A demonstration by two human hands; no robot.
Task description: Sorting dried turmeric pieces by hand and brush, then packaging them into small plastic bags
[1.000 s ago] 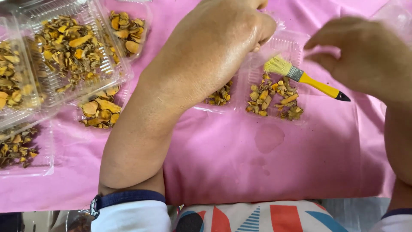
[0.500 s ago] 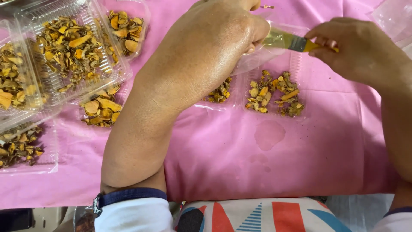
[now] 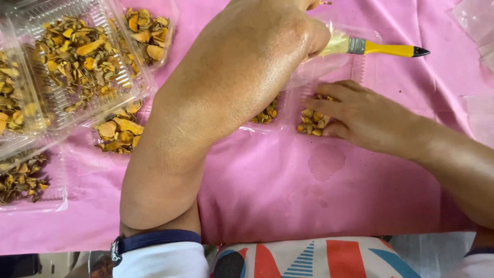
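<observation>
My left hand (image 3: 267, 49) reaches across the middle of the pink cloth (image 3: 288, 195) to the far edge. Its fingers are curled out of sight, right beside the bristles of a paintbrush (image 3: 383, 49) with a yellow handle and black tip. The brush lies on a clear plastic tray (image 3: 334, 64) with nothing holding it. My right hand (image 3: 363, 118) rests flat, fingers apart, on a small heap of dried yellow-orange slices (image 3: 311, 121) in that tray. More slices (image 3: 266, 114) show just under my left wrist.
Clear plastic boxes (image 3: 77, 62) filled with dried yellow slices stand at the left, with another pile (image 3: 116, 131) below them and a darker batch (image 3: 20, 177) at the left edge. Empty clear bags (image 3: 476, 20) lie at the top right. A damp stain (image 3: 324, 162) marks the cloth.
My right hand let go of the brush, which now lies on the tray, and moved down onto the slices. My left hand has stayed at the far edge.
</observation>
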